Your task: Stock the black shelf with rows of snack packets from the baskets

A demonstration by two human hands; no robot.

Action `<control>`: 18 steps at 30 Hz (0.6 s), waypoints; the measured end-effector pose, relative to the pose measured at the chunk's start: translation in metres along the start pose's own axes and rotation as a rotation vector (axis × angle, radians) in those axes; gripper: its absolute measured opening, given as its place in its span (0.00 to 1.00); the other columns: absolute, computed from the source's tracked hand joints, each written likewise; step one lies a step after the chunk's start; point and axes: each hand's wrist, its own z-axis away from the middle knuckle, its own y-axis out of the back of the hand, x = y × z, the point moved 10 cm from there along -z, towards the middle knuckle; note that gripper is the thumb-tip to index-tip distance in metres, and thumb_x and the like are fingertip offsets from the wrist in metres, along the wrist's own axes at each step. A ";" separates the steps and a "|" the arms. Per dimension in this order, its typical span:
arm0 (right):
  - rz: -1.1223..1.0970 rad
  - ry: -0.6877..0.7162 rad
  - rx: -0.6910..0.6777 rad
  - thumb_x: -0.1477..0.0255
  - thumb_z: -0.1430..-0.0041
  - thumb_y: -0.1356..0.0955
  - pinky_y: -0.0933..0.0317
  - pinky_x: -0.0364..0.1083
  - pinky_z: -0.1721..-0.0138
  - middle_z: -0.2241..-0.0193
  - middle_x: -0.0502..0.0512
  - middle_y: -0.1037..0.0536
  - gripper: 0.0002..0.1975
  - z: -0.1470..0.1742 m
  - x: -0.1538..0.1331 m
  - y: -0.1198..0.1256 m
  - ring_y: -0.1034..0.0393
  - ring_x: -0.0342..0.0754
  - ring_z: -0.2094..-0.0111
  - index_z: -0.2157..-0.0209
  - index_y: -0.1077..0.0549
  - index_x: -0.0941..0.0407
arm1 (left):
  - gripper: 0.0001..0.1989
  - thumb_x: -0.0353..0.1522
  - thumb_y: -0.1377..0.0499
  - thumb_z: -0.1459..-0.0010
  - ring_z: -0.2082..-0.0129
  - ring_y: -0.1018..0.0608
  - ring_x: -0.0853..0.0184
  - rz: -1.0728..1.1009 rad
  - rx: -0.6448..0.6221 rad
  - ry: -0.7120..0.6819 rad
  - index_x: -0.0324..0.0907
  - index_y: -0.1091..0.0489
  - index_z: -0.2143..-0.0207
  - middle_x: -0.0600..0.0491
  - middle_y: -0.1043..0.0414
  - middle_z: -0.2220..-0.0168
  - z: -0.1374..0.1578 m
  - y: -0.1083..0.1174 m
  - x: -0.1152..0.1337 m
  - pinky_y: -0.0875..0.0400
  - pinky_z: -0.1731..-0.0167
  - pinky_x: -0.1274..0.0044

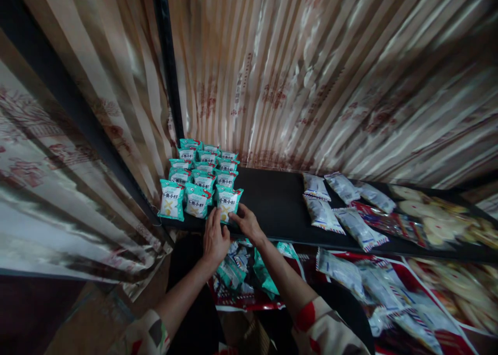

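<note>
Small teal-and-white snack bags (194, 181) stand upright in three columns at the left end of the black shelf. The front bag of the right column, a snack bag (227, 202), is between my two hands at the shelf's front edge. My left hand (215, 236) has its fingers against that bag's lower left side. At its lower right, my right hand (248, 223) pinches the edge, thumb in front and fingers partly hidden behind the bag. More teal bags (233, 269) lie loose in an open red-and-white package below the shelf, partly covered by my forearms.
White-and-blue packets (321, 212) lie flat further right on the shelf (268, 199), beside red packets (383, 217) and clear bags of pale round pieces (436, 220). Below are more white packets (373, 282). A striped curtain (272, 85) hangs behind; a dark post (167, 54) rises at left.
</note>
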 end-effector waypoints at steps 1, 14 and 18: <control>0.007 0.008 0.003 0.65 0.55 0.30 0.35 0.51 0.54 0.58 0.55 0.23 0.22 -0.003 0.000 -0.001 0.28 0.51 0.58 0.56 0.31 0.57 | 0.27 0.24 0.50 0.47 0.40 0.40 0.59 -0.009 0.000 -0.004 0.40 0.42 0.43 0.44 0.42 0.41 -0.001 0.000 -0.001 0.45 0.40 0.66; 0.260 0.068 0.106 0.68 0.51 0.32 0.37 0.50 0.52 0.58 0.53 0.23 0.20 -0.013 -0.004 0.002 0.29 0.52 0.57 0.53 0.30 0.53 | 0.29 0.25 0.49 0.47 0.39 0.41 0.56 -0.113 0.004 -0.048 0.41 0.43 0.41 0.45 0.45 0.39 -0.005 -0.006 -0.007 0.46 0.40 0.63; 0.299 0.047 0.151 0.67 0.49 0.32 0.37 0.51 0.52 0.58 0.53 0.23 0.19 -0.010 -0.002 0.003 0.30 0.52 0.56 0.54 0.29 0.53 | 0.28 0.25 0.49 0.48 0.39 0.42 0.55 -0.129 -0.011 -0.068 0.39 0.42 0.42 0.44 0.45 0.39 -0.004 -0.006 -0.004 0.46 0.40 0.62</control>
